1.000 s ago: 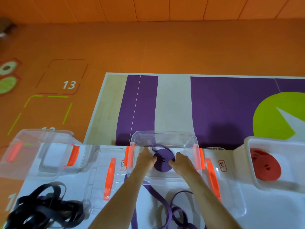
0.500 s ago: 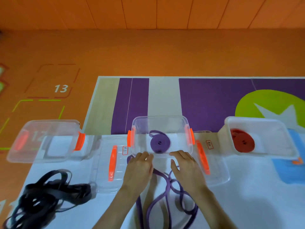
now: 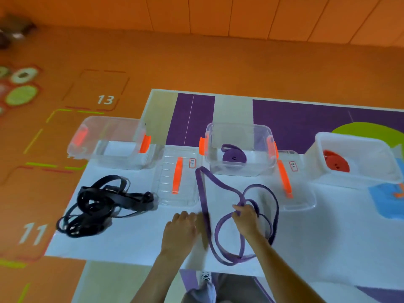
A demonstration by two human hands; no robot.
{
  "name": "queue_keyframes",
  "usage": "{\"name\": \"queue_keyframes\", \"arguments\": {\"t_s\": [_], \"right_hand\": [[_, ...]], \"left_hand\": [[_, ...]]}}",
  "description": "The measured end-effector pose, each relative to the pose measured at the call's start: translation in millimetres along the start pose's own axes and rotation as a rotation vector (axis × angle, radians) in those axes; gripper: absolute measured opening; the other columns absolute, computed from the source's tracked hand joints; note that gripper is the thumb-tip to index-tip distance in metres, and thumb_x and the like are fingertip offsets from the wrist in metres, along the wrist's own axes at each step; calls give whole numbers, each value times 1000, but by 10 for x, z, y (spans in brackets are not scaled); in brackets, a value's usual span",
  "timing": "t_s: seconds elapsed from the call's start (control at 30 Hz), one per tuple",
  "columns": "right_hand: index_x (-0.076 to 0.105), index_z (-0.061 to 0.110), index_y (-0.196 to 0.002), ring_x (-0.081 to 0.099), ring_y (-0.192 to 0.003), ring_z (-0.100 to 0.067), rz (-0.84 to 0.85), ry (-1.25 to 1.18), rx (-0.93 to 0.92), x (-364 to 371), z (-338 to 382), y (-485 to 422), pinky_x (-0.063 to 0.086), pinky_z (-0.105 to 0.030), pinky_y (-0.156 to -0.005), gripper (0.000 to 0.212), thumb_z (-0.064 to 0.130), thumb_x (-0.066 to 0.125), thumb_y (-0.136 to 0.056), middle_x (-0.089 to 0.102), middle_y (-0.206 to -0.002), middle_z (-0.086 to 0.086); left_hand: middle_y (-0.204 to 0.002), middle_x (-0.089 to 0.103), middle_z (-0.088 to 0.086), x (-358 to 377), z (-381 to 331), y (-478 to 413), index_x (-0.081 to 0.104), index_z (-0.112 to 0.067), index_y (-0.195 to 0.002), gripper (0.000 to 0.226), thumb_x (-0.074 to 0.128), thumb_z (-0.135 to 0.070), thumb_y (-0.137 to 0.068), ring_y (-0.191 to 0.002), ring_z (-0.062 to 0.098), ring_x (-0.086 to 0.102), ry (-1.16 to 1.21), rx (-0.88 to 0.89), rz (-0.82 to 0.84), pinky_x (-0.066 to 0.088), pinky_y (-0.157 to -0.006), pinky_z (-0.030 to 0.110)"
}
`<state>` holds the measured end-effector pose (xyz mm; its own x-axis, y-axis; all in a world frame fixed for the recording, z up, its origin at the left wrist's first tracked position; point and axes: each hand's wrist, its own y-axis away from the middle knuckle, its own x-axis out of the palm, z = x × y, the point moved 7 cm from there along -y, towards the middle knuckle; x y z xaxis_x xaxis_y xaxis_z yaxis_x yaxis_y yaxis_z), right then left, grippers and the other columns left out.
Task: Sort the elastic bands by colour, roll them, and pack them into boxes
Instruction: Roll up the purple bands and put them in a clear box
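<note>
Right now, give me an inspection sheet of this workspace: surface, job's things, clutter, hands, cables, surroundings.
Surface: white table.
Job's things: loose purple bands in front of the middle box, which holds a purple roll; red roll in right box; left box looks empty; black bands tangled at left.
Clutter: two clear lids with orange handles beside the boxes.
Hands: left hand rests on the table, holding nothing; right hand grips the purple bands.
Cables: nothing seen.
Surroundings: orange floor with numbered markings.
</note>
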<state>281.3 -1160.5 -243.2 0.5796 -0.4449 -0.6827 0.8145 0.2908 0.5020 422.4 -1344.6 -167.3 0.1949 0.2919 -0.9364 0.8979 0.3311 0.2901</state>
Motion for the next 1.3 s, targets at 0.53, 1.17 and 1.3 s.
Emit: {"name": "queue_keyframes", "arguments": {"t_s": [0.53,1.17,1.3], "right_hand": [[52,20,-153,60,-138,-26,65,54,-240,-85,-326,687,52,-26,-107,51,23,65,-105,52,-158,-4],[74,15,-98,69,-86,-22,70,-330,-106,-452,-19,-67,51,-26,-74,28,32,54,-106,74,-92,-8],[76,5,-110,74,-93,-21,311,-658,29,-221,265,-189,59,-33,-84,26,26,61,-107,81,-99,-8]], "left_hand": [[-135,61,24,741,-160,-516,72,-5,-130,32,63,-3,-100,-122,37,65,777,-336,225,50,-110,43],[-83,82,-6,715,-617,-278,74,-15,-100,31,85,6,-81,-79,11,78,1351,-481,22,63,-72,24],[-88,82,-5,629,-743,-188,77,-10,-96,26,83,9,-79,-86,11,78,1284,-320,114,58,-77,19]]}}
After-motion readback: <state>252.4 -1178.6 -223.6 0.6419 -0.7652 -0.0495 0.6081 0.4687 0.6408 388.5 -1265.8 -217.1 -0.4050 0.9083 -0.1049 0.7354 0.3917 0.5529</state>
